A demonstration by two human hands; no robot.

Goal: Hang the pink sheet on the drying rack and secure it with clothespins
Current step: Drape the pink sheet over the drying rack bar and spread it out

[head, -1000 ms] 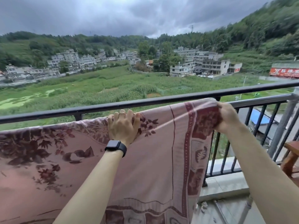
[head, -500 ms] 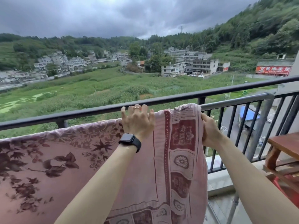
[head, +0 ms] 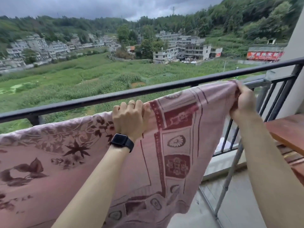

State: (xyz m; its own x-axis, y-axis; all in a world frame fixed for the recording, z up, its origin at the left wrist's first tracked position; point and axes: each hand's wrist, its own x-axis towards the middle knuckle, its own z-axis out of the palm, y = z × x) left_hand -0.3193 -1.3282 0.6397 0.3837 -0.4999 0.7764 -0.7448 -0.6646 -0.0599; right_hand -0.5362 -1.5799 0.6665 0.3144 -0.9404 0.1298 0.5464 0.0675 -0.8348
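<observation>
Head view: pink sheet (head: 177,145) drapes the drying rack (head: 230,176) from nine to two o'clock. The left hand (head: 130,119) curls its grip over the top edge; the right hand (head: 243,102) pinches the corner, seemingly pulling it taut for pegging.

Beyond the left hand (head: 128,119) runs a black balcony railing (head: 98,99), then green fields (head: 82,76), pale buildings (head: 181,48) and wooded hills (head: 246,22) under heavy grey cloud (head: 82,5). Right of the right hand (head: 243,104) stands reddish wooden furniture (head: 287,134); below it, a grey floor (head: 238,203).
</observation>
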